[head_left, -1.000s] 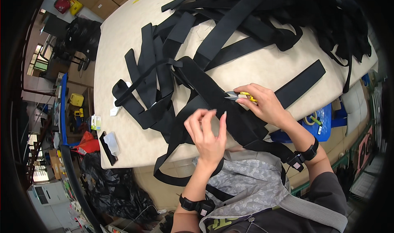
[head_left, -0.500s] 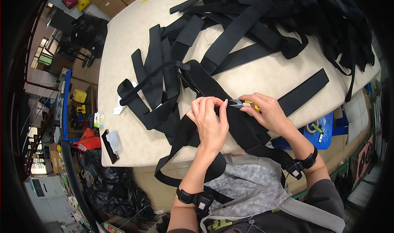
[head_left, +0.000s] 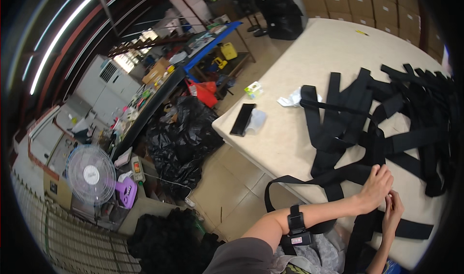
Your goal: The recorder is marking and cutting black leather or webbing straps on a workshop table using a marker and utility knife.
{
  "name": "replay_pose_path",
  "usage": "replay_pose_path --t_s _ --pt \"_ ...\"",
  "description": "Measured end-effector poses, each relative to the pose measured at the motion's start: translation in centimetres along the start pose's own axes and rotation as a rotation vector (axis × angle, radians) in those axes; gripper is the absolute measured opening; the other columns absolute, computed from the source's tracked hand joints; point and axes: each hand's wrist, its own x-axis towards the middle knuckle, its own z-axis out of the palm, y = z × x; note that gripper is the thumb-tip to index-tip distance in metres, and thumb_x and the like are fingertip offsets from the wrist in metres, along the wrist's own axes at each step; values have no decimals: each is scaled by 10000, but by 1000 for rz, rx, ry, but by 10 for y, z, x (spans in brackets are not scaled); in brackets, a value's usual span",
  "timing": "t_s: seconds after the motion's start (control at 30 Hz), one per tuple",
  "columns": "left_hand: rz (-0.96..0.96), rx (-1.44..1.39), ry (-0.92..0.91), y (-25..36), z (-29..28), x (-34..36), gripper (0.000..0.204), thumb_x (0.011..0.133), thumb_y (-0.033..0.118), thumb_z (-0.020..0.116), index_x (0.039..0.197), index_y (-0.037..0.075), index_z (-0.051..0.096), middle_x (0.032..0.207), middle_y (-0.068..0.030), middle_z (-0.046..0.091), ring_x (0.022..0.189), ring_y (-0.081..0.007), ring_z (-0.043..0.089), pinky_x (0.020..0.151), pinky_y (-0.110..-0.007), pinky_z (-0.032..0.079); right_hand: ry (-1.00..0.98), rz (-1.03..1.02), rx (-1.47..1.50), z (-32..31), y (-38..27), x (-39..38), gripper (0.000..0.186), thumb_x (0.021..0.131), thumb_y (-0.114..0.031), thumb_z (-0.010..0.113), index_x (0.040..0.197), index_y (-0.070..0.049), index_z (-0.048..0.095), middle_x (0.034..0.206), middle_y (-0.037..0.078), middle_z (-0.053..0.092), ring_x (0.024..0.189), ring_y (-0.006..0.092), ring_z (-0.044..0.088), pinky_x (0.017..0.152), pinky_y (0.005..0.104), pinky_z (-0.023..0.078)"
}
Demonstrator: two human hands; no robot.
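My left hand [head_left: 376, 190] is closed in a pinch over the black straps; whatever lies between its fingertips is hidden. My right hand [head_left: 393, 210] is just beside it, fingers curled and tips close to the left fingers. The yellow-handled thread snips seen in it half a second ago are hidden from this angle. Under and around both hands run wide black straps [head_left: 354, 173], and one loops off the near table edge. A flat strap end [head_left: 411, 229] lies to the right of my right hand.
The cream-topped table [head_left: 290, 138] carries a heap of black straps [head_left: 427, 109] at right. A phone [head_left: 242, 119] lies near its left corner, beside crumpled white wrapping [head_left: 291, 98]. Black bags [head_left: 176, 143] and a purple fan [head_left: 92, 175] stand left; cartons [head_left: 357, 6] are stacked behind.
The view has swung left, so table and hands now appear farther right, and the fan and shelves have come into sight. Both hands stay close together over the straps.
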Motion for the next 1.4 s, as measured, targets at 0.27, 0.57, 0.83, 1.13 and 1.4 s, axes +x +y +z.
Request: replay_pose_path --t_s 0.27,0.57,0.83,1.13,1.4 --pt "-12 199 330 -23 14 56 254 823 189 596 911 -49 590 997 -223 560 1049 -314 464 852 -398 380 -112 269 424 7 13 1 349 848 -137 592 1142 40 525 897 19 525 751 50 470 601 164 341" --pt "-549 -209 -197 -49 -16 26 481 851 307 598 972 -149 508 746 -271 617 740 -404 630 636 -420 525 -256 253 246 14 -32 -1 427 724 -45 705 1103 74 546 794 44 543 733 110 489 676 222 402" --pt "-882 -942 -460 -66 -27 9 725 756 262 717 1162 -92 232 802 -184 553 557 -199 611 451 -309 548 -218 -236 -557 24 -93 -11 675 593 2 636 1253 -65 513 739 78 542 602 268 482 625 344 400" --pt "-1030 -1522 -455 -55 -24 -9 369 939 357 487 1138 50 436 1118 -178 577 912 -195 612 788 -420 529 31 294 115 -5 -80 -29 247 853 -180 611 1040 -32 545 830 126 587 697 226 587 644 314 440" --pt "-1021 -1689 -431 -49 -33 -13 304 985 329 359 1134 76 438 1219 -206 529 932 -235 634 786 -400 542 -2 63 -75 -1 -67 -29 199 829 -223 639 924 -48 622 729 76 613 574 221 538 594 304 378"
